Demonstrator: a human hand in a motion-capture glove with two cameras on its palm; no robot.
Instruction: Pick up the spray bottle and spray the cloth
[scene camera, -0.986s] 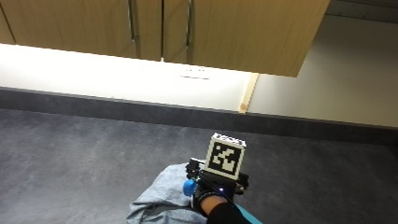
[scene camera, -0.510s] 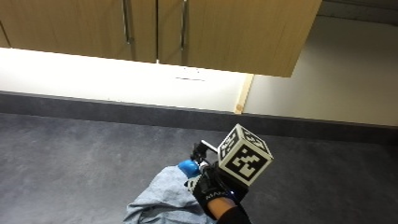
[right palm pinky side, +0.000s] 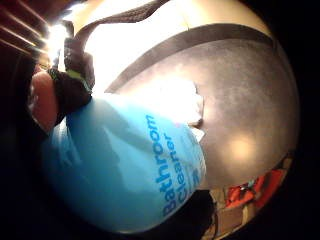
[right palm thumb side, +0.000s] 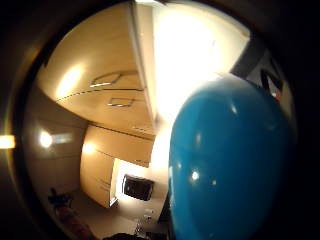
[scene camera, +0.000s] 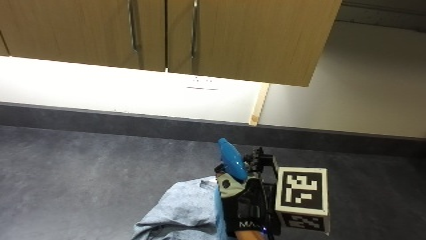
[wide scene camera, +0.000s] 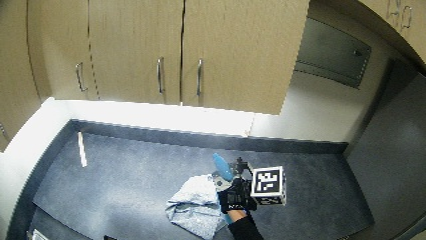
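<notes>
Fingers of my gloved right hand (scene camera: 247, 212) are curled round the spray bottle (scene camera: 232, 160), which I hold lifted off the counter, its blue body tilted. The little finger side palm view shows the words "Bathroom Cleaner" on the bottle. Just beside my hand, the crumpled light blue cloth (scene camera: 181, 212) lies on the dark grey counter (scene camera: 86, 170). Farther back, wooden cabinets (scene camera: 219, 35) hang over the lit wall.

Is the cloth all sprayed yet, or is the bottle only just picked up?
Picked up: the gloved right hand holds the blue plastic spray bottle off the dark grey counter, beside the crumpled light blue cloth. No spray shows, so spraying is left.
</notes>
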